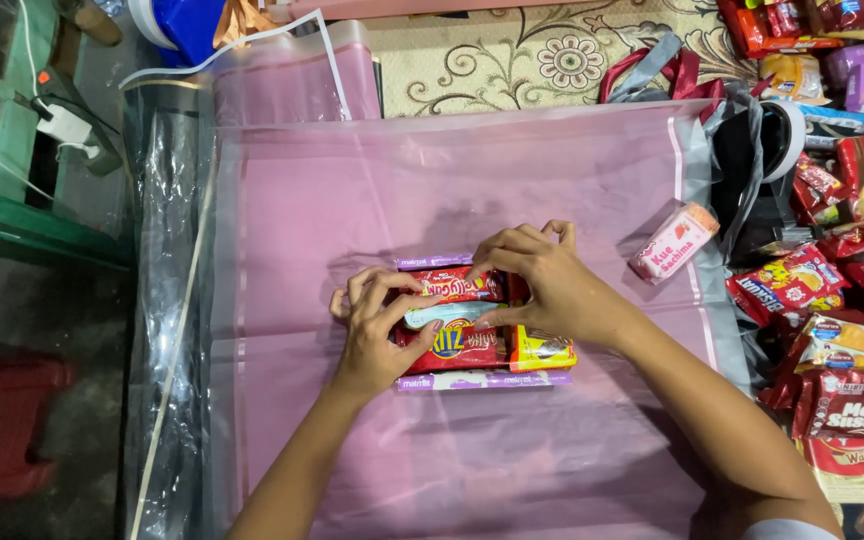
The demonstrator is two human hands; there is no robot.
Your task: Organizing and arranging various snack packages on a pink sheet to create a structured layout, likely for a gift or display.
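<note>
Snack packets (472, 322), one cluster, lying at the middle of the pink plastic sheet (352, 190) spread over the floor. We count a red packet on top, a pale oblong packet (452, 313) beneath it, a red-and-yellow packet (457, 348) lower down, a small yellow one (542, 350) at the right, and two slim purple bars (482, 380) bounding the cluster front and back. Long axis runs left to right across our view. Left hand (377, 335) rests on the left end, fingers curled against the pale packet; right hand (542, 280) covers the upper right, fingers pressed down. Neither grip lifts anything; both press and pinch. A pink packet (675, 240) lies apart to the right, nearer our right hand.
</note>
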